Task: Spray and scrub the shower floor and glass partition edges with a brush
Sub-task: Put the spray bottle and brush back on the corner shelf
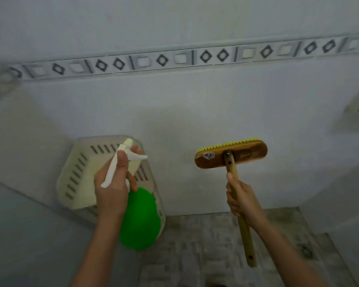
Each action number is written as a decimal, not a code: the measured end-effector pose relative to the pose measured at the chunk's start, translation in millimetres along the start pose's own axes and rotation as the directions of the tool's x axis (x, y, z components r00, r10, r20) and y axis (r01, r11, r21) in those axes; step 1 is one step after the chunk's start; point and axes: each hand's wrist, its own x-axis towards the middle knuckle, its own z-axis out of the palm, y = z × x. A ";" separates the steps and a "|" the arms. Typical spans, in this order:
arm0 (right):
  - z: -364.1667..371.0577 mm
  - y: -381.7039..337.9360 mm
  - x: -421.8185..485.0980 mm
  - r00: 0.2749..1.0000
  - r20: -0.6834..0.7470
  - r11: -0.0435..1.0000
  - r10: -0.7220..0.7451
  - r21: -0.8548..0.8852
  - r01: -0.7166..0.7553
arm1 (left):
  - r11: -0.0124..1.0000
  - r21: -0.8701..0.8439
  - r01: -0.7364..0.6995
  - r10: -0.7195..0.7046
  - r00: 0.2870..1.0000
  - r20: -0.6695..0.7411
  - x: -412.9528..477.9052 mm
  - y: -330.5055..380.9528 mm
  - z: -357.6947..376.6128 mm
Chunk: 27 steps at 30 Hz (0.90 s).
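The brush [230, 154] is up in front of the pale wall [195, 112], above the shower floor [197, 241]. Its wooden head lies roughly level, with the yellow bristles turned away toward the wall; whether they touch it cannot be told. The wooden handle runs down and slightly right from the middle of the head. The right grip [239, 200] is wrapped round the handle's upper half, the thumb lying along the shaft toward the head, and the lower end of the handle sticks out below the wrist.

To the left, the left grip [112, 183] is closed round the neck of a green spray bottle [140, 220]. The thumb lies on the white spray head, whose nozzle points up and to the right, and the green body hangs below the palm.

Behind the bottle, a cream slotted basket [77, 179] sits in the corner of the walls. A patterned tile border [195, 56] of diamonds and squares runs across the wall higher up. The floor is grey mosaic tile, with dark staining.
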 end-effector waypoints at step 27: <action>248.0 164.0 171.1 0.555 0.552 0.715 0.623 -0.689 -0.118 | 0.978 0.037 -0.206 0.202 0.885 -0.420 171.0 -90.8 -72.0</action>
